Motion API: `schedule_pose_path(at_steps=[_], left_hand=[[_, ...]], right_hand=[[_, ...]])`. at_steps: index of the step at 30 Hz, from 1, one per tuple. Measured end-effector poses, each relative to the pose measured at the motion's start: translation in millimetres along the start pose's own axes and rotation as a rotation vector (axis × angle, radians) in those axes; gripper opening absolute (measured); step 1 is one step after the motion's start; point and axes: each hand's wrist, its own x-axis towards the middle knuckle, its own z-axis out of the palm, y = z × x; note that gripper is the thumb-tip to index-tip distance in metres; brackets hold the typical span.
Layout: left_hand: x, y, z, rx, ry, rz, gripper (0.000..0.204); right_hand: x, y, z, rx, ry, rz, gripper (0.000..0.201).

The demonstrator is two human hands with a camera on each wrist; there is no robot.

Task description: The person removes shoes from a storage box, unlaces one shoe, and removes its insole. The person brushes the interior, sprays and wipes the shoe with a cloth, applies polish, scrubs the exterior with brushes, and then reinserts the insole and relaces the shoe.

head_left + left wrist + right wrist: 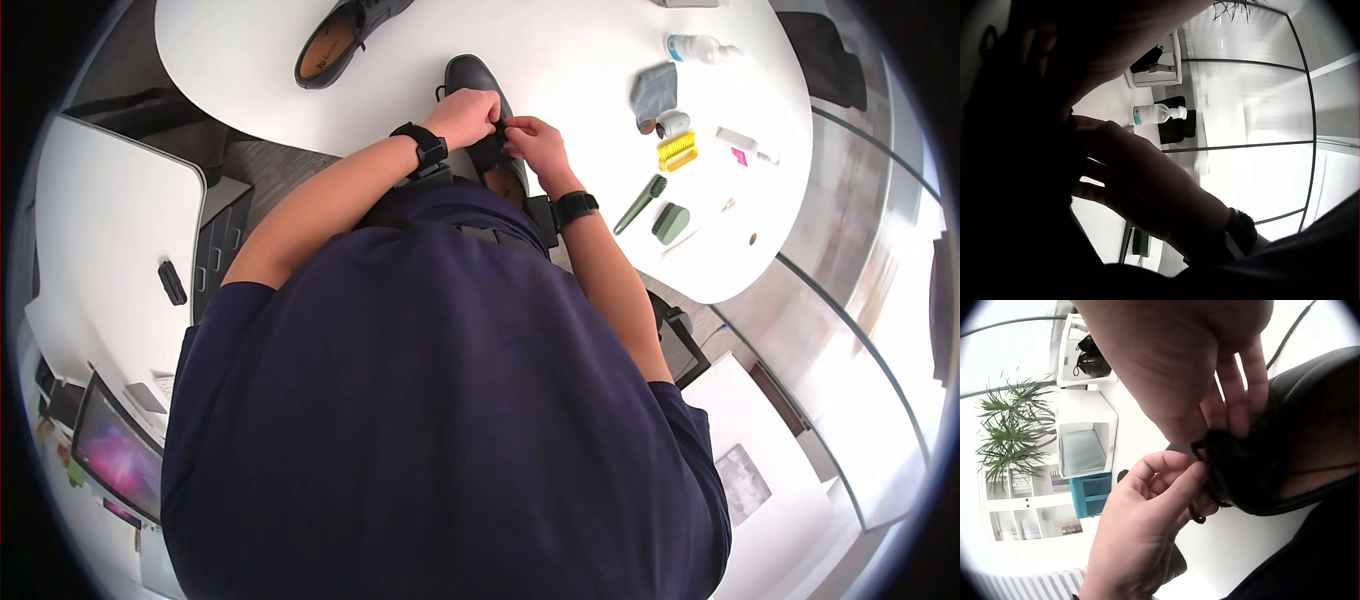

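Observation:
A black leather lace-up shoe [470, 73] stands on the white table [585, 50] close against the person's waist, toe pointing away. Over its lacing, the left hand [465, 117] and right hand [538, 150] meet. In the right wrist view the left hand [1147, 512] pinches a black shoelace [1197, 517] between thumb and forefinger, with a small loop hanging below. The right hand's [1179, 369] fingers bend in at the lacing and pinch the lace there; their tips are partly hidden by dark leather. The matching shoe [328, 50] lies farther off to the left.
To the right lie a clear bottle [695, 48], a grey cloth [655, 92], a yellow brush [677, 152], a green handled brush [641, 204], a green block [671, 223] and a white tube [738, 138]. A second white table [120, 210] stands at left.

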Motion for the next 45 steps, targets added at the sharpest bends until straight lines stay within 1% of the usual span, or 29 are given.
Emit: schedule_pose_path(at_steps=[1,5,7,11,13,14,16,19,20,25,32,34,38,40,43,45], left_hand=[[-1,3,-1,0.024,0.011,-0.013,0.016],[-3,0,1,0.001,0.051,-0.058,0.014],[-3,0,-2,-0.054,0.026,-0.001,0.012],[-3,8,-2,-0.04,0.009,0.024,0.01],[-2,9,-2,-0.023,-0.01,0.086,0.01],[-3,9,-1,-0.022,-0.008,0.085,0.01],[-5,9,-1,0.039,0.018,0.07,0.011],[-3,9,0,0.079,0.006,0.046,0.011],[-2,9,1,0.079,0.007,0.046,0.011],[4,5,4,0.118,-0.001,-0.053,0.013],[5,7,4,0.144,-0.006,-0.09,0.013],[5,7,3,0.141,-0.023,-0.108,0.013],[7,5,1,0.136,-0.035,-0.076,0.013],[11,3,-1,0.147,-0.099,-0.071,0.014],[14,3,-1,0.15,-0.129,-0.069,0.014],[15,0,2,0.146,-0.102,-0.054,0.014]], right_hand=[[0,0,0,0.007,0.004,-0.003,0.027],[-1,-1,1,-0.007,0.006,-0.001,0.027],[1,0,1,-0.03,0.007,-0.013,0.027],[3,3,-1,0.011,-0.001,-0.008,0.027],[1,0,-1,0.001,0.002,0.002,0.027],[0,0,0,0.0,0.001,0.001,0.027],[-2,0,1,0.004,0.002,0.0,0.027],[1,2,1,-0.006,-0.008,-0.008,0.027],[1,3,1,-0.007,-0.008,-0.008,0.027],[0,4,1,-0.008,-0.007,0.004,0.027],[0,2,2,-0.022,-0.024,0.008,0.027],[2,4,3,-0.005,0.0,-0.02,0.026],[3,5,3,-0.017,-0.004,-0.029,0.026],[1,4,3,-0.026,-0.002,-0.031,0.025],[3,4,3,-0.024,-0.008,-0.031,0.026],[3,4,2,-0.016,-0.006,-0.024,0.026]])
